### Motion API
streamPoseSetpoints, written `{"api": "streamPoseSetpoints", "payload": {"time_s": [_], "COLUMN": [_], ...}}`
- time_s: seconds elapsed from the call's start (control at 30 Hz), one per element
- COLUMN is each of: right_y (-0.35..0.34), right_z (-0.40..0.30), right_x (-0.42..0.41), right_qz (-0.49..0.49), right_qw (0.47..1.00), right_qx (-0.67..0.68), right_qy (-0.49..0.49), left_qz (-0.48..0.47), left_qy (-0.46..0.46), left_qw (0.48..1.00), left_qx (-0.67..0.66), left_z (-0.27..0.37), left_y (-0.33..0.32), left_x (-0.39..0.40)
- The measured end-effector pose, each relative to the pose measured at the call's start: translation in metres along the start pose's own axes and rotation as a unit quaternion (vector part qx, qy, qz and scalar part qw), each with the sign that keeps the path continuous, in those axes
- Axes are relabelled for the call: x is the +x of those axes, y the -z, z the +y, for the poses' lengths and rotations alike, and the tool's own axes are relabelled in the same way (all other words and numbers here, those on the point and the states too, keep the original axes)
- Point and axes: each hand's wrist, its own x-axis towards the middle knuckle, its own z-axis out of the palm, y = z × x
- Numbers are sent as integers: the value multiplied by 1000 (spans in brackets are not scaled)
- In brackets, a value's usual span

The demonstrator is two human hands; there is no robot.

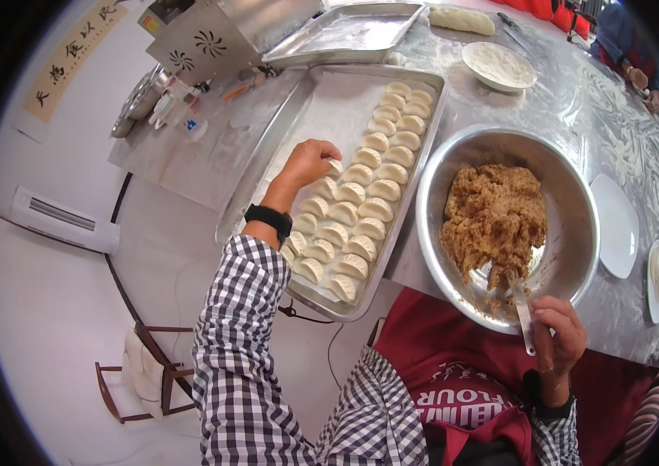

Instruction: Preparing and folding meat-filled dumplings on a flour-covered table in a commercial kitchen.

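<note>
My left hand (309,161) is over a metal tray (371,309), its fingers closed on a pleated dumpling (335,168) at the upper end of a row. Several rows of uncooked dumplings (351,193) lie on the pale lining of this tray. To the right stands a large steel bowl (588,233) holding a brown minced filling (495,215). A flat metal spatula (522,317) leans in the bowl with its tip in the filling. My right hand (559,332) is at the bowl's near rim beside the spatula's handle; whether it grips the handle is unclear.
Beyond the tray are another metal tray (347,32), a dough log (461,21) and a bowl of flour (499,66). White plates (615,226) stand right of the steel bowl on the floury metal table (562,110). Co-workers' hands (644,87) show at the far right; a striped sleeve (649,402) is nearer.
</note>
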Motion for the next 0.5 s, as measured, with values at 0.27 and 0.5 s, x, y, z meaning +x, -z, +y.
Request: {"api": "streamPoseSetpoints", "payload": {"time_s": [0.27,0.5], "right_y": [-4,-2], "right_z": [2,2], "right_x": [-2,-1], "right_qz": [8,11], "right_qw": [1000,1000], "right_qx": [-3,-11], "right_qy": [5,14], "left_qz": [-6,-11], "left_qy": [-1,16], "left_qw": [1000,998], "left_qx": [1,-61], "left_z": [2,-1], "left_y": [-3,8], "left_x": [-4,-12]}}
